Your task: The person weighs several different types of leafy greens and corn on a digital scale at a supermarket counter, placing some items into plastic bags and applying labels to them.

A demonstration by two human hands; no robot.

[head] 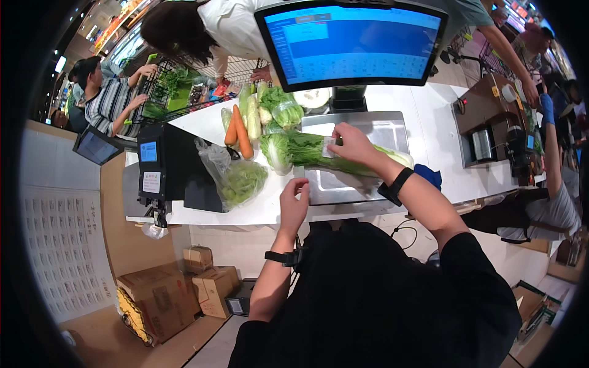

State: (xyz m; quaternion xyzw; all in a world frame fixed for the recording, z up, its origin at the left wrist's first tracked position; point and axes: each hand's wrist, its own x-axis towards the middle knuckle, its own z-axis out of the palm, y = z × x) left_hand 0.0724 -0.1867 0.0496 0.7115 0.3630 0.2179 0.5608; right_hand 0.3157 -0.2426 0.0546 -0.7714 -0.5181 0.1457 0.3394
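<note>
My right hand (354, 145) is over the scale, its thumb and fingertips closed on a small white label (328, 147). The label lies against a bundle of leafy greens (306, 148), which stretches across the metal scale platform (382, 122). The pale stalk end of a vegetable (395, 156) shows beneath my right forearm. My left hand (293, 204) hovers by the platform's front left corner, fingers curled and thumb a little apart, with nothing seen in it. Close to it lies a napa cabbage (276, 154).
Carrots (243, 135), pale long vegetables (253, 117) and wrapped lettuce (286, 110) lie at the back left. A clear bag of green grapes (241, 181) rests beside a black label printer (163, 161). A touchscreen monitor (349, 46) overhangs the scale. People with a cart (184, 108) stand opposite.
</note>
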